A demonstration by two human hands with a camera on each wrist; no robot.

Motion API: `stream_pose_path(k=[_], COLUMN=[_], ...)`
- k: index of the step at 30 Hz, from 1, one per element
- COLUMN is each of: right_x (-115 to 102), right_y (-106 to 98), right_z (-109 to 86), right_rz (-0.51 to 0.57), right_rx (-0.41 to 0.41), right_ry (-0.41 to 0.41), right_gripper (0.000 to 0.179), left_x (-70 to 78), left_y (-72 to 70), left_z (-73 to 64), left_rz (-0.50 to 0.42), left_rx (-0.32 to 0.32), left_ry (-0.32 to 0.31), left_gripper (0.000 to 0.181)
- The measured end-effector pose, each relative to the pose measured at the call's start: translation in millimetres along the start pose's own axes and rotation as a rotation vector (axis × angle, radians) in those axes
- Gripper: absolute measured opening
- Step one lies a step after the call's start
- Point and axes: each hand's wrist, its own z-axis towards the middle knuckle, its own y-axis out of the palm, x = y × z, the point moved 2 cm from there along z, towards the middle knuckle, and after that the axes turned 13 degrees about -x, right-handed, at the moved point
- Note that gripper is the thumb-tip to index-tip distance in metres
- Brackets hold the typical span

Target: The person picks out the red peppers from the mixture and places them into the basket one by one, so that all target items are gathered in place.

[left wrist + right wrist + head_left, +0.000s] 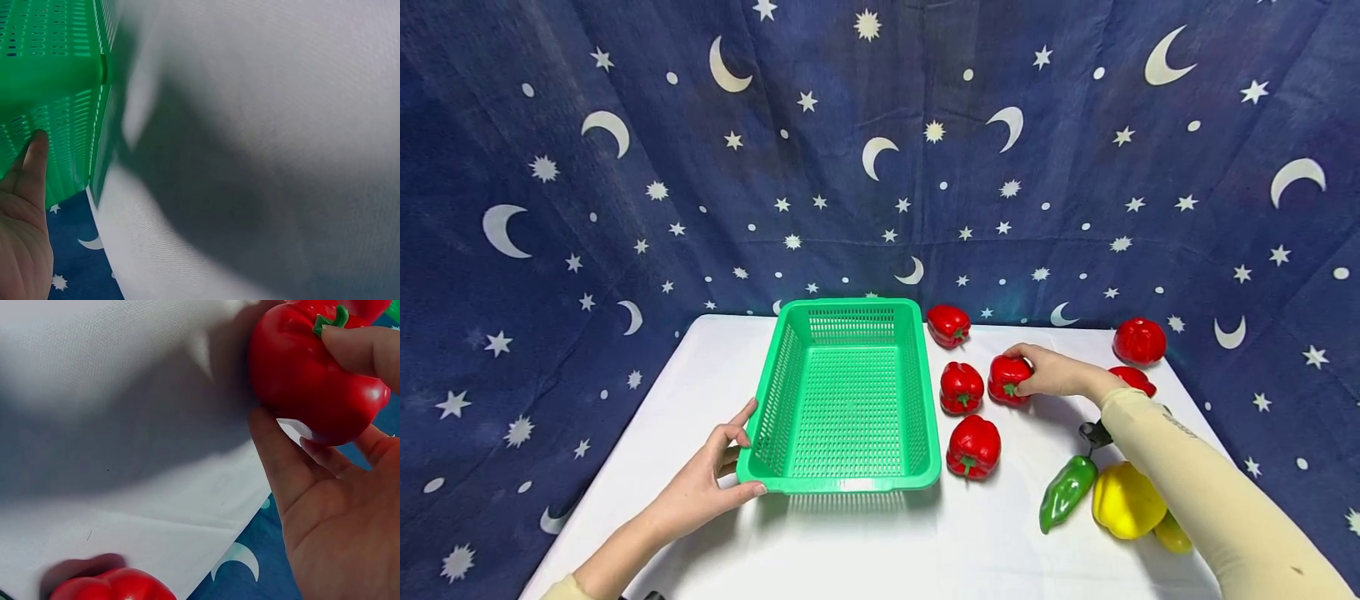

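Observation:
My left hand (711,475) holds the near left corner of an empty green plastic basket (842,483), thumb at the front rim and fingers along the left side. In the left wrist view a finger lies against the slotted basket wall (62,134). Right of the basket, my right hand (1052,372) grips a red bell pepper (1004,379). The right wrist view has the thumb by the green stem of this pepper (312,375), the other fingers around its side. Close by are three more red bell peppers (961,388), (973,447), (948,325).
Under and beside the right forearm lie a long green pepper (1067,493), a yellow bell pepper (1127,500) and another yellow vegetable (1172,533). Farther right are two red vegetables (1139,341), (1133,381). A blue moon-and-star cloth (850,225) hangs behind the white table (1000,550).

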Motion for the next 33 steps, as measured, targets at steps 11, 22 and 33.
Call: stream_pose_path(k=[11, 22, 33], right_x=[1.2, 0.0, -2.0], right_y=[-0.7, -0.9, -0.9], right_z=[3.6, 4.3, 3.3], right_rz=[0.026, 0.059, 0.057], right_rx=[-0.025, -0.035, -0.017], right_ry=[0.037, 0.044, 0.041], right_gripper=[0.074, 0.075, 0.071], left_x=[-2.7, -3.8, -7.4], left_y=[2.6, 5.2, 6.2], left_z=[-0.6, -1.0, -1.4], left_rz=[-0.068, -0.135, -0.132], left_rx=[-0.010, -0.028, -0.024], left_ry=[0.033, 0.039, 0.029], left_gripper=[0.051, 0.052, 0.053])
